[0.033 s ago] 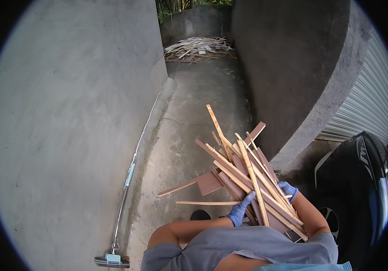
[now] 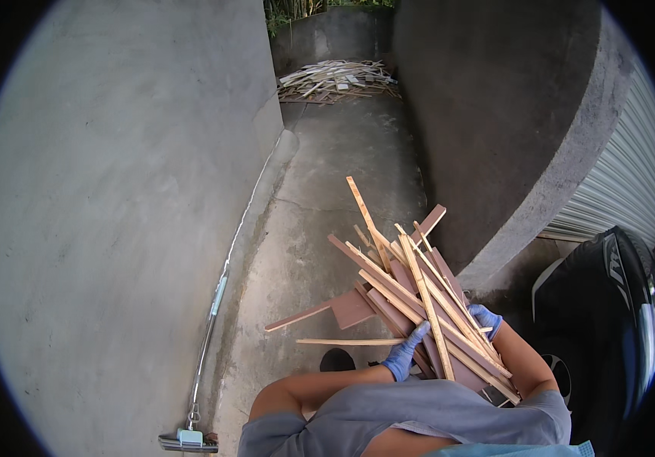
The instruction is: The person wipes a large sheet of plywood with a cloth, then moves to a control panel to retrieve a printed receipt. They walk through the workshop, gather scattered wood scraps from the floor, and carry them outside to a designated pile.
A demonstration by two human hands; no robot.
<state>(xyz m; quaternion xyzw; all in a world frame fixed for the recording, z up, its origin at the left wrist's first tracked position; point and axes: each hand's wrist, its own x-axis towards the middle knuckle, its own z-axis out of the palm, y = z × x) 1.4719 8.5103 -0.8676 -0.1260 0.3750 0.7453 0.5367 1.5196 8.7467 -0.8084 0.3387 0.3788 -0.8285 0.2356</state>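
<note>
head view: both blue-gloved hands, left hand (image 2: 406, 353) and right hand (image 2: 486, 318), curled around the wood-offcut bundle (image 2: 411, 297); hugging it closer would have steadied loose strips.

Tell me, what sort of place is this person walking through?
Probably a narrow outdoor alley beside a building. Bare concrete walls close in a cracked concrete path, a corrugated metal shutter stands at the right, and a heap of scrap wood lies at the far end, with greenery beyond.
</note>
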